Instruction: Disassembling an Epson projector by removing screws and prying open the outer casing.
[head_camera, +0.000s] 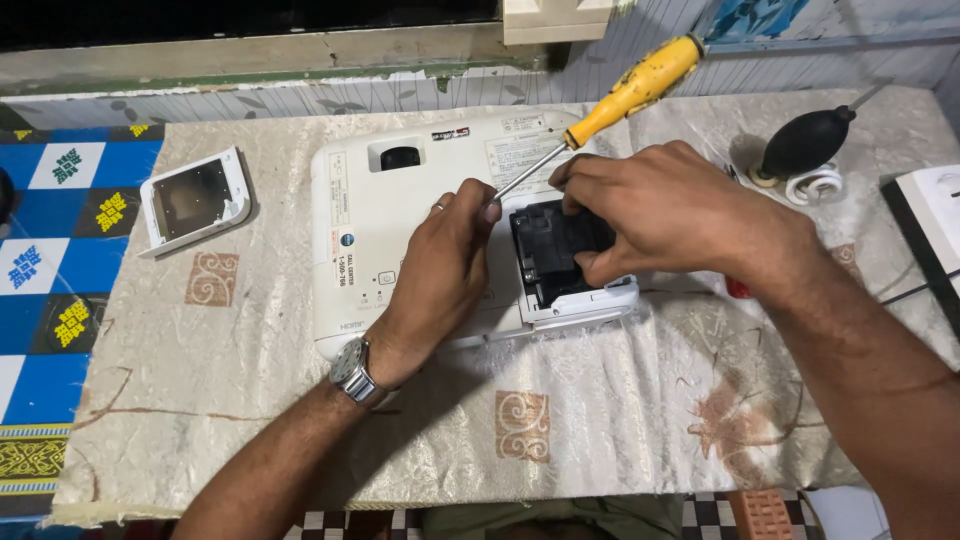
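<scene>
Centrally, one white projector (400, 220) lies on the cloth-covered table (250, 400), its open bay holding one black lamp module (550, 250). Left hand (440, 270) rests on the casing, fingers curled, holding nothing I can tell. Right hand (670, 205) closes on the module and one yellow-handled screwdriver (620, 95). Far left: one detached white cover (195, 200). Far right: one black air blower (805, 145).

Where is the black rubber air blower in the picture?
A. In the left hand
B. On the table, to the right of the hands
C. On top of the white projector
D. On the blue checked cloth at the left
B: the black air blower lies on the table at upper right, beyond the right hand.
</scene>
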